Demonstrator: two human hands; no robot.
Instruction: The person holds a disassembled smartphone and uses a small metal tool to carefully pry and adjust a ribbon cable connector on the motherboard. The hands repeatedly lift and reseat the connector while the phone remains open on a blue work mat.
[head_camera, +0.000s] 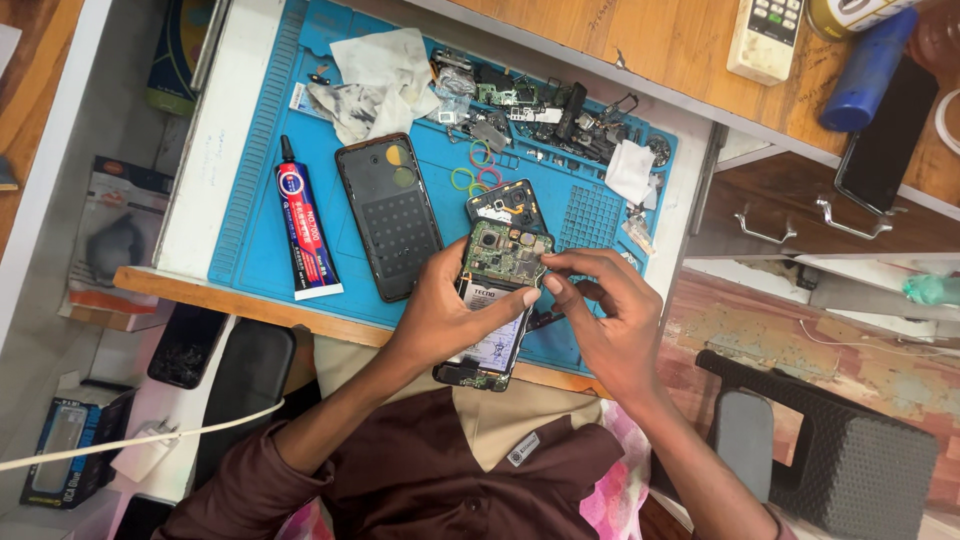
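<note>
- Holding an opened phone (492, 305) above the near edge of the blue mat (250, 200), the person has both hands on it right now.
- Back cover is already off: the dark cover (390, 215) lies flat on the mat, up and to the left of the left hand (440, 315).
- Board and battery are bare, so the teardown looks well along; the board looks still seated in the frame, and I judge that part is left to do.
- Left hand: curled around the phone's left side, thumb across the battery, fingers closed on the body.
- Right hand (605, 320): thumb and forefinger pinched together at the phone's upper right corner, at the board's edge; whether they grip a small part there is too small to tell.
- A second dark phone piece (505, 205) lies just beyond the fingertips, on the mat.
- Glue tube (305, 235) rests well left of the left hand, beside the cover.
- Loose parts (540, 110) and a smudged cloth (375, 80) sit at the far side of the mat, away from both hands.
- Rubber bands (475, 170) lie between cover and parts.
</note>
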